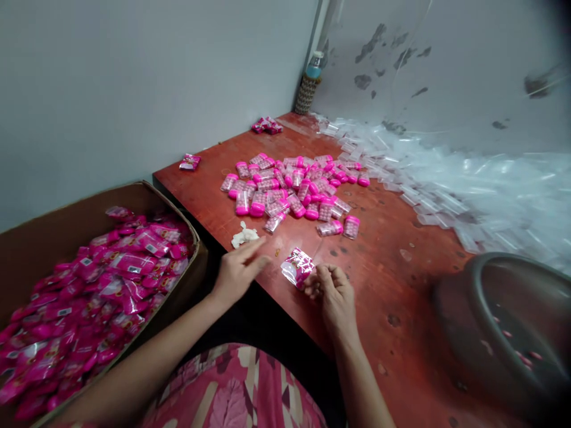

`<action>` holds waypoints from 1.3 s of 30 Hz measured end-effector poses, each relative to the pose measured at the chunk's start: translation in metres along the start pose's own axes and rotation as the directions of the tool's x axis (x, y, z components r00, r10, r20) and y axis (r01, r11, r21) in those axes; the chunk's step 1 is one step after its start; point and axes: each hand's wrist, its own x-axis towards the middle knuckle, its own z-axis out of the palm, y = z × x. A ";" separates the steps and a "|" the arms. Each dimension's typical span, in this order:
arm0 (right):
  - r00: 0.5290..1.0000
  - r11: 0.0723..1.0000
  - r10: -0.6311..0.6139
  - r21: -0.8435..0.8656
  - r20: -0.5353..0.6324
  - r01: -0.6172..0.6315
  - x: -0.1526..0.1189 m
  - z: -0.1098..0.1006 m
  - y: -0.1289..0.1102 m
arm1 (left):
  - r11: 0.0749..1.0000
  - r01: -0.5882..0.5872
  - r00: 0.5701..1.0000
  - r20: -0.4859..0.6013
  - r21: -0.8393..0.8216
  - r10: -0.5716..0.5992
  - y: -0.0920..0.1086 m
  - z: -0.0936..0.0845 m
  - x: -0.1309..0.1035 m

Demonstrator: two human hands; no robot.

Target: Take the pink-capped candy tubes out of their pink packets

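Right hand (pixel 334 291) pinches a shiny pink packet (pixel 295 266) near the edge of the red table (pixel 392 261), left hand (pixel 237 274) is loosely open
That grip hides one packet corner, glare eats some print; gray tub (pixel 466 315) is blurry and cropped, cardboard box (pixel 195 249) gets cut off too.

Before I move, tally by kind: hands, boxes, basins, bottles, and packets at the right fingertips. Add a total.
Hands: 2 (left hand, right hand)
Box: 1
Basin: 1
Bottle: 1
Packet at the right fingertips: 1
Total: 6
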 end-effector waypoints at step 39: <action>0.925 0.698 -0.379 -0.667 -0.036 0.260 0.030 0.000 -0.008 | 0.547 0.667 0.731 0.300 -0.506 -0.613 0.005 0.041 0.015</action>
